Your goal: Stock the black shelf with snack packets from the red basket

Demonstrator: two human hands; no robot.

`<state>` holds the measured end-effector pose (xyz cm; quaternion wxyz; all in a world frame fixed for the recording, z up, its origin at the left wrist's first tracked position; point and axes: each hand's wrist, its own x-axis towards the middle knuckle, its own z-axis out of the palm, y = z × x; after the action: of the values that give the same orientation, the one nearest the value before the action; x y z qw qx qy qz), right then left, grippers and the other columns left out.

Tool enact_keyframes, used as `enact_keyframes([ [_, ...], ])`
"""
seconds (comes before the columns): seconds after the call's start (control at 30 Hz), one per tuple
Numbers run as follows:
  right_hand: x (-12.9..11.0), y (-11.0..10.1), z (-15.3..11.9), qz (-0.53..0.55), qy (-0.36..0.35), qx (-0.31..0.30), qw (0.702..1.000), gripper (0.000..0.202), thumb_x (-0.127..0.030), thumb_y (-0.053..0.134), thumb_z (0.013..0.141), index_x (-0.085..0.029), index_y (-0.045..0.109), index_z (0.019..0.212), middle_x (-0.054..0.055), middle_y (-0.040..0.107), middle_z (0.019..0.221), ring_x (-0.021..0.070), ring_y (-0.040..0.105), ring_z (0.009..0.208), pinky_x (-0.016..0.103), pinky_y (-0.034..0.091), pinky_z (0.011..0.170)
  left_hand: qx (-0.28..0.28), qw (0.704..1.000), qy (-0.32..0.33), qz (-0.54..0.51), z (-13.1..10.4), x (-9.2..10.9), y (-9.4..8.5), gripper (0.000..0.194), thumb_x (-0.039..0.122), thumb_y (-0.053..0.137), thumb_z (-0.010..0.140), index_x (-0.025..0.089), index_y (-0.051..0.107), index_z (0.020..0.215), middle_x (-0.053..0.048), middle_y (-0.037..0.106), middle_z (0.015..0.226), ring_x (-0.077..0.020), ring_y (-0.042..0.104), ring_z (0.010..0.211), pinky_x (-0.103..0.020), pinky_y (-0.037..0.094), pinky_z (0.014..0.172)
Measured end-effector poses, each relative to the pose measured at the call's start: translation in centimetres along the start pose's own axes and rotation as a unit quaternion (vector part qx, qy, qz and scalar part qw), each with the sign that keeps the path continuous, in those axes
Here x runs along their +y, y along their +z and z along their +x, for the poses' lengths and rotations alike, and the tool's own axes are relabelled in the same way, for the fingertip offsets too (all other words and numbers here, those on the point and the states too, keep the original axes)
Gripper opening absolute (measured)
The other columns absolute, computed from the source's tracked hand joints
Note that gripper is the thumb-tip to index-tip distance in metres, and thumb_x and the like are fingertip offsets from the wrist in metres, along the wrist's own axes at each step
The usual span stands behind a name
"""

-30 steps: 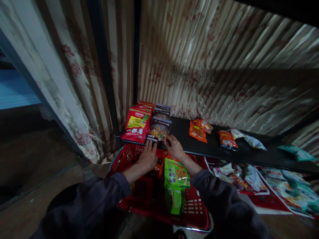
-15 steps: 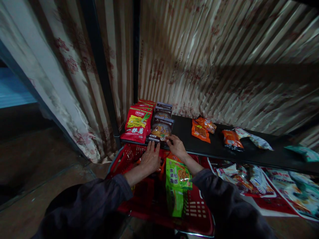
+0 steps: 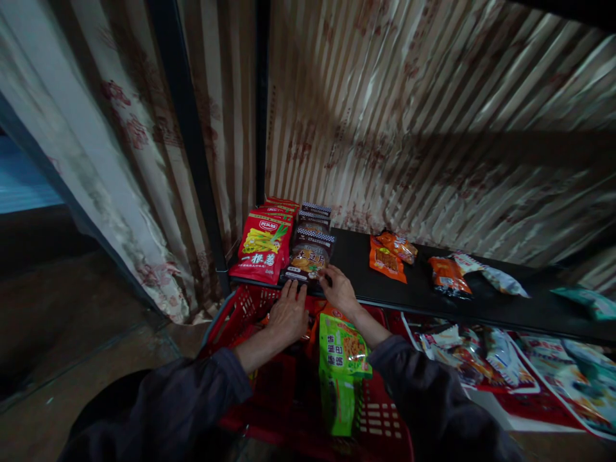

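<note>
A dark snack packet with a checkered top edge (image 3: 308, 255) leans at the front of a row of similar packets on the black shelf. My left hand (image 3: 289, 314) lies with its fingers stretched out flat, their tips at the shelf's front edge just below this packet. With bent fingers, my right hand (image 3: 341, 292) pinches the packet's lower right corner. Red snack bags (image 3: 264, 247) with yellow sticks printed on them stand in a row directly to the left. Under both hands is a red shopping basket (image 3: 385, 417), in which a green snack bag (image 3: 342, 346) lies over other packets.
Farther right on the shelf (image 3: 356, 256) lie orange snack packets (image 3: 387, 260), a dark orange packet (image 3: 450, 277), white packets and a green one (image 3: 584, 301). More baskets of packets (image 3: 476, 353) stand below. Black posts (image 3: 192, 128) and a striped curtain (image 3: 385, 115) border the shelf.
The view has tilted slightly, so the shelf sits a little lower in the picture. Both hands keep nearly the same places at the dark packet.
</note>
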<state>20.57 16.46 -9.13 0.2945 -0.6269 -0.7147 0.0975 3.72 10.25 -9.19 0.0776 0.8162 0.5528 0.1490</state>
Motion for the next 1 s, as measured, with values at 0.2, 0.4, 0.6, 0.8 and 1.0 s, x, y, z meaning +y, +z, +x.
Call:
enact_keyframes([
  [0.2, -1.1, -0.2, -1.0, 0.0, -0.005, 0.022, 1.0, 0.034, -0.021, 0.05, 0.087, -0.015, 0.068, 0.115, 0.016, 0.058, 0.135, 0.0264, 0.053, 0.128, 0.042, 0.041, 0.11, -0.004, 1.0, 0.002, -0.003, -0.1, 0.0, -0.1, 0.056, 0.019, 0.05, 0.084, 0.003, 0.049, 0.137, -0.024, 0.039, 0.152, -0.034, 0.029, 0.145, -0.046, 0.035, 0.113],
  [0.4, -3.4, -1.7, -4.3, 0.042, -0.046, 0.017, 0.998, 0.034, -0.022, 0.052, 0.086, -0.016, 0.068, 0.116, 0.015, 0.056, 0.139, 0.0247, 0.049, 0.134, 0.041, 0.038, 0.113, -0.04, 0.999, 0.0, -0.032, -0.9, 0.3, -1.1, 0.06, 0.009, 0.055, 0.075, -0.001, 0.05, 0.134, -0.027, 0.029, 0.155, -0.0342, 0.019, 0.148, -0.045, 0.031, 0.117],
  [0.6, -3.0, -2.8, -9.2, 0.051, -0.029, -0.045, 0.997, 0.032, -0.026, 0.051, 0.089, -0.016, 0.069, 0.113, 0.015, 0.057, 0.138, 0.0246, 0.05, 0.134, 0.042, 0.04, 0.112, -0.018, 0.998, 0.018, -0.06, -2.4, 0.3, -1.6, 0.041, 0.014, 0.048, 0.086, 0.005, 0.058, 0.125, -0.023, 0.031, 0.156, -0.0313, 0.021, 0.148, -0.048, 0.031, 0.116],
  [0.8, -0.1, -2.4, -12.7, 0.028, 0.038, -0.108, 0.993, 0.029, -0.022, 0.056, 0.087, -0.023, 0.07, 0.112, 0.008, 0.068, 0.124, 0.022, 0.057, 0.126, 0.04, 0.042, 0.11, -0.104, 0.991, 0.022, -0.082, -4.5, -0.1, -0.4, 0.044, 0.02, 0.05, 0.086, 0.013, 0.059, 0.128, -0.016, 0.039, 0.154, -0.0282, 0.032, 0.144, -0.045, 0.031, 0.117],
  [1.0, 3.4, -1.3, -14.4, -0.018, 0.105, -0.189, 0.976, 0.028, -0.02, 0.058, 0.086, -0.021, 0.071, 0.11, 0.01, 0.07, 0.121, 0.0228, 0.065, 0.116, 0.037, 0.048, 0.103, -0.266, 0.946, -0.036, -0.183, -6.6, -0.2, 3.6, 0.047, 0.027, 0.052, 0.082, 0.015, 0.06, 0.127, -0.016, 0.051, 0.145, -0.0278, 0.045, 0.136, -0.043, 0.035, 0.113],
])
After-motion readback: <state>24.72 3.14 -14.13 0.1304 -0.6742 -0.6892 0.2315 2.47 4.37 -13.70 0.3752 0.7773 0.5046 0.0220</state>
